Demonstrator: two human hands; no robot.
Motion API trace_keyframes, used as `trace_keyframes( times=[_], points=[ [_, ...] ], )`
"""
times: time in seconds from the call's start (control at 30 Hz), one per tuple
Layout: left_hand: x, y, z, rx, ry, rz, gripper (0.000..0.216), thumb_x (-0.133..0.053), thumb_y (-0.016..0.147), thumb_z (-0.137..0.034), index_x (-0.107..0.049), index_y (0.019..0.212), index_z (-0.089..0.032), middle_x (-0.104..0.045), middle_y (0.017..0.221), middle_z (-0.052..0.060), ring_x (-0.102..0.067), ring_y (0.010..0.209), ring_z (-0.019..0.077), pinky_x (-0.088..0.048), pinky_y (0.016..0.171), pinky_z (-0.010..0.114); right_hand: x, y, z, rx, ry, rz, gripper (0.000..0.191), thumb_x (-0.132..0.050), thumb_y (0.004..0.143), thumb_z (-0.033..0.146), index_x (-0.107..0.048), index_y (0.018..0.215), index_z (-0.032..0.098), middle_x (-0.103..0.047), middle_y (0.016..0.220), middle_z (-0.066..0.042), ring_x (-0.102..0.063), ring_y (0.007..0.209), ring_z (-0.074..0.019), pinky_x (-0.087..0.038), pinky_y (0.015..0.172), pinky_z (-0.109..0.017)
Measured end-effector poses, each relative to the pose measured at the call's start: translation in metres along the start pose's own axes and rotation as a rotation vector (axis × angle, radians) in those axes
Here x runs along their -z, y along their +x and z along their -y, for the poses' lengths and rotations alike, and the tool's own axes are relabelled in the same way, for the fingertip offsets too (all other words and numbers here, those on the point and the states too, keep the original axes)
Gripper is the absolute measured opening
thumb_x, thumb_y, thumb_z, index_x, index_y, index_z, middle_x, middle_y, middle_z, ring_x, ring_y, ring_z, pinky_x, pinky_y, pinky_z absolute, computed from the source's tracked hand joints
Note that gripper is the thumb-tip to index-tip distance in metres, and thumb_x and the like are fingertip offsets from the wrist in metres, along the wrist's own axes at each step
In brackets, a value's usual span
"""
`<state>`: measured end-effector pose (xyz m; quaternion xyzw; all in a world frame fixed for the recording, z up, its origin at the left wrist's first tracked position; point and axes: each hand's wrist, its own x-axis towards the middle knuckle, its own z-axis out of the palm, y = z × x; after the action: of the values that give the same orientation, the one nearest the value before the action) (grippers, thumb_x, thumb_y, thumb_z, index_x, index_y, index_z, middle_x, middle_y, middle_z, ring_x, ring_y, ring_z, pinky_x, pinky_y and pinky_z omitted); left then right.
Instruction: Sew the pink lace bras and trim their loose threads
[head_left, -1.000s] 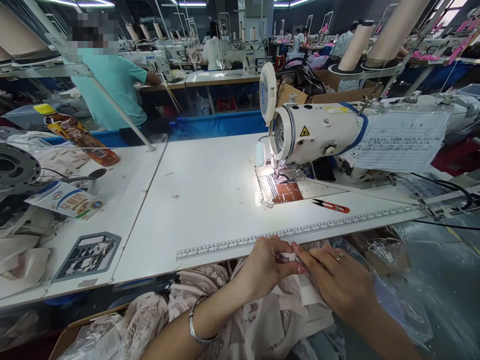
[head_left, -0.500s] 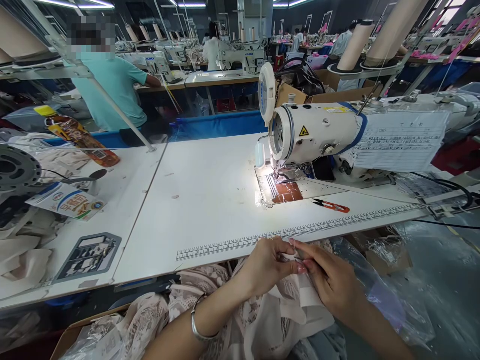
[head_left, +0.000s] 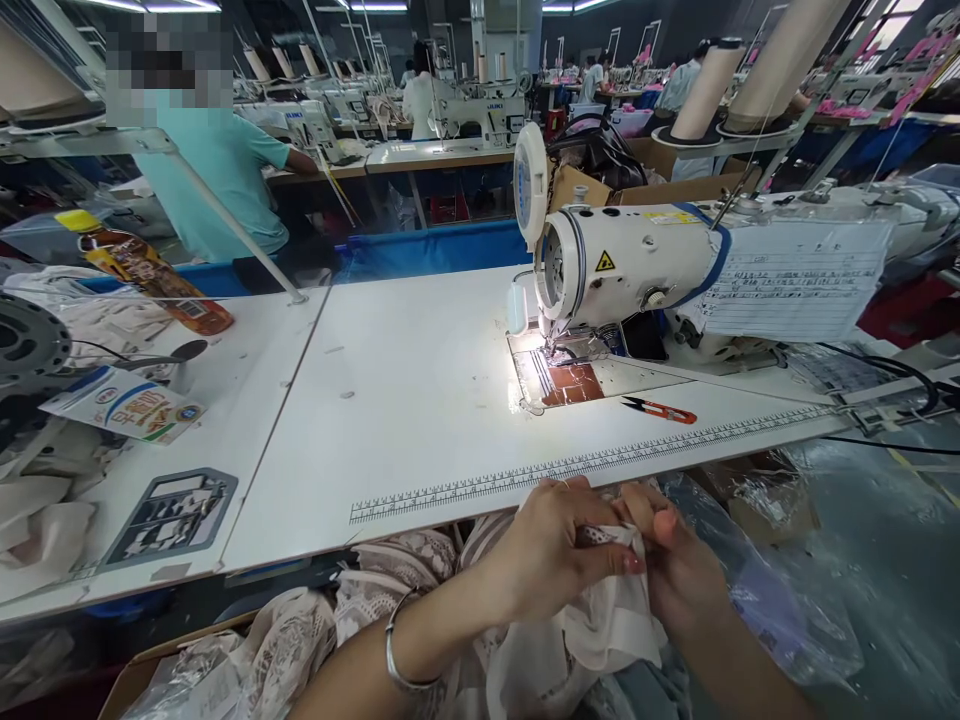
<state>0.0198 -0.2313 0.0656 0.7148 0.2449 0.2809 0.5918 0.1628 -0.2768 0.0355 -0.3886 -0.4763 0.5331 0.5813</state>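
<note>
Both my hands meet just below the front edge of the white sewing table (head_left: 420,400). My left hand (head_left: 555,550), with a silver bangle on its wrist, pinches a piece of pale pink lace fabric (head_left: 607,625). My right hand (head_left: 679,565) grips the same piece from the right, fingers curled over its top edge. More lace fabric (head_left: 300,640) is heaped in my lap and in a cardboard box below. The white sewing machine (head_left: 630,265) stands beyond, its lamp lighting the needle plate (head_left: 559,375).
Orange thread snips (head_left: 660,408) lie on the table right of the needle plate. A printed ruler (head_left: 585,465) runs along the front edge. A bottle (head_left: 142,270), a packet (head_left: 124,405) and a spool sit at left. A person in a teal shirt (head_left: 217,170) works behind. Clear plastic lies at right.
Both hands have closed tighter on the lace piece and bunched it up. My right hand's fingers, stretched out before, now curl over the fabric. The view shifted slightly.
</note>
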Motion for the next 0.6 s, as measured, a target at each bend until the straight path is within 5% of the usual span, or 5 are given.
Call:
trace_keyframes(
  times=[0.2, 0.27, 0.4, 0.6],
  points=[
    [0.01, -0.011, 0.007, 0.046, 0.016, 0.016, 0.045, -0.073, 0.084, -0.053, -0.061, 0.061, -0.016, -0.056, 0.067, 0.002, -0.051, 0.073, 0.0162, -0.04, 0.068, 0.026, 0.052, 0.014, 0.022, 0.218, -0.154, -0.184, 0.054, -0.038, 0.101, 0.053, -0.012, 0.063, 0.025, -0.005, 0.052, 0.008, -0.003, 0.04, -0.0121, -0.013, 0.032, -0.029],
    [0.012, -0.013, 0.01, 0.089, 0.012, 0.002, 0.048, -0.075, 0.081, -0.055, -0.058, 0.059, -0.016, -0.055, 0.067, 0.002, -0.05, 0.072, 0.0159, -0.039, 0.065, 0.026, 0.06, 0.014, 0.028, 0.21, -0.237, -0.139, 0.053, -0.038, 0.101, 0.055, -0.023, 0.061, 0.025, -0.015, 0.052, 0.007, -0.012, 0.04, -0.012, -0.02, 0.034, -0.028],
    [0.012, -0.011, 0.016, 0.095, 0.139, -0.062, 0.051, -0.077, 0.079, -0.056, -0.056, 0.053, -0.017, -0.05, 0.059, 0.0, -0.047, 0.07, 0.0159, -0.036, 0.067, 0.027, 0.04, 0.003, 0.028, 0.146, -0.699, 0.083, 0.05, -0.041, 0.097, 0.067, -0.062, 0.087, 0.023, -0.055, 0.072, -0.002, -0.052, 0.06, -0.0163, -0.042, 0.051, -0.029],
    [0.013, -0.009, 0.019, 0.12, 0.17, -0.058, 0.036, -0.077, 0.081, -0.053, -0.075, 0.072, -0.018, -0.064, 0.069, 0.003, -0.052, 0.076, 0.0174, -0.039, 0.072, 0.028, 0.023, 0.0, 0.022, 0.433, -0.878, 0.049, 0.022, -0.057, 0.097, 0.021, -0.06, 0.076, 0.023, -0.056, 0.069, 0.0, -0.054, 0.06, -0.0143, -0.044, 0.054, -0.027]
  ],
)
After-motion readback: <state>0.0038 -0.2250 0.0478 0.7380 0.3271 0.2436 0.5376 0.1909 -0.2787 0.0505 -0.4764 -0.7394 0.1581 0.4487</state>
